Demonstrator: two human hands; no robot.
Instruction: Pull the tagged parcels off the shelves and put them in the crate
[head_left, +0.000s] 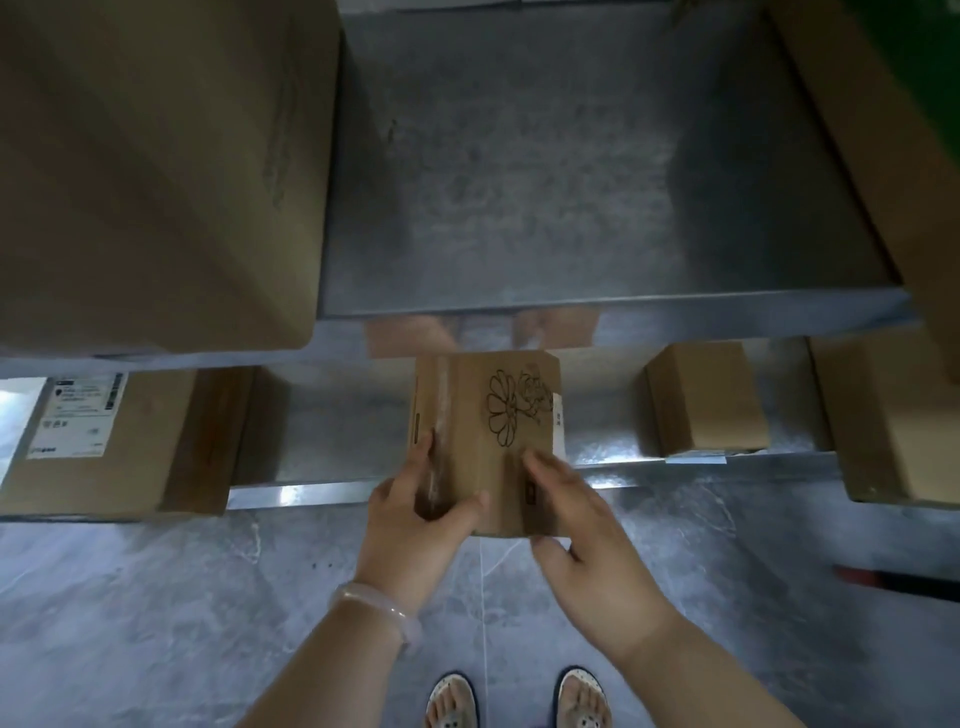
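Observation:
A small brown cardboard parcel (483, 415) with a flower drawing on top and a white tag on its right side sits at the front edge of the lower metal shelf (322, 441), partly past the edge. My left hand (421, 504) grips its left near corner, thumb on top. My right hand (582, 525) holds its right near corner, fingers over the top and thumb under the near edge. No crate is in view.
A big carton (156, 171) stands on the upper shelf (545, 197) at left, another at the right edge (883, 156). The lower shelf holds a labelled box (114, 441) at left, a small box (706, 400) and a larger one (898, 426) at right. Grey floor and my feet lie below.

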